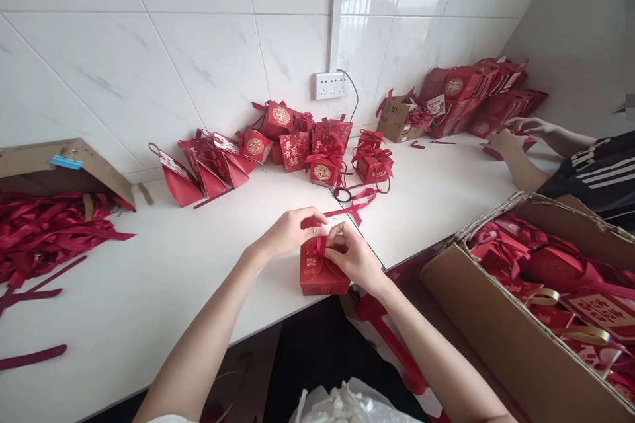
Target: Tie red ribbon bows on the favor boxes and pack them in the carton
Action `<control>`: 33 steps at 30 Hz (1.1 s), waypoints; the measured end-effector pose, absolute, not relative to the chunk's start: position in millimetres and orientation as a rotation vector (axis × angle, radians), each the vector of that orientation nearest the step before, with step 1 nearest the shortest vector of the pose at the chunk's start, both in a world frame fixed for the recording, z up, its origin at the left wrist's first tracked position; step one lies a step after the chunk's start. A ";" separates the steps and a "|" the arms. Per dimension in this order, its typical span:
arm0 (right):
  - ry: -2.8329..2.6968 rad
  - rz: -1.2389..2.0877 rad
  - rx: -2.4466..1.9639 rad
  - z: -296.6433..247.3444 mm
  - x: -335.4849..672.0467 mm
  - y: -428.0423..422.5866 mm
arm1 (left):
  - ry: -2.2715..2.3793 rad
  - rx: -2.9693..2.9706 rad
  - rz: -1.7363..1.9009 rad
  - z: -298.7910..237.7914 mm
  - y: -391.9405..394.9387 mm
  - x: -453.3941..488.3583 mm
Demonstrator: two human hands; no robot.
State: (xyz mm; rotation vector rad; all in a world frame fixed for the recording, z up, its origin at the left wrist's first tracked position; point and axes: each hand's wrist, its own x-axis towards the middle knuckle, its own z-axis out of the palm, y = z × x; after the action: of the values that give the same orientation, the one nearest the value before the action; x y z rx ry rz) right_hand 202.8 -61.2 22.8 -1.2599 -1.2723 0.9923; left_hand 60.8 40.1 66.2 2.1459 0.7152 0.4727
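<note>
A small red gift box (320, 275) with gold print sits near the front edge of the white table (149, 291). My left hand (290, 231) and my right hand (350, 254) are both closed over its top, pinching a red ribbon (347, 210) that trails away toward the wall. The fingertips of the two hands meet above the box lid. Part of the box top is hidden under my fingers.
Tied red boxes (322, 152) and flat folded ones (208, 168) stand by the tiled wall. Loose ribbons (44, 231) spill from a carton (64, 168) at left. An open cardboard box (501, 337) of red packaging is at right. Another person's hands (516, 135) work at far right.
</note>
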 end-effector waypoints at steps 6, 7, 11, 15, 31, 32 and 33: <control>-1.181 1.012 -1.191 17.4 201.9 -61.8 | 0.754 2.209 0.474 45.4 37.5 56.3; -1.181 0.999 -1.194 16.9 201.6 -62.0 | 0.730 2.256 0.496 42.7 34.7 53.8; -1.199 0.937 -1.219 16.1 201.2 -63.0 | 0.676 2.388 0.632 34.1 21.2 43.4; -1.230 0.835 -1.278 17.2 200.6 -64.2 | 0.719 2.351 0.675 30.7 8.1 37.9; -1.343 0.892 -1.304 18.7 207.5 -60.7 | 0.756 1.932 0.770 9.8 2.7 49.0; -1.337 0.907 -1.303 17.6 207.6 -60.0 | 0.739 1.922 0.767 10.5 3.1 49.0; -1.334 0.918 -1.302 16.6 207.8 -59.4 | 0.724 1.910 0.763 11.2 3.3 49.1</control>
State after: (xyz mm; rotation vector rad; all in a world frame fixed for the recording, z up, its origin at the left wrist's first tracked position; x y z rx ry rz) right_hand 207.8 -59.4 16.6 -1.3022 -1.3335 0.9180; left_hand 49.1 3.3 11.2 1.9098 0.7235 0.7632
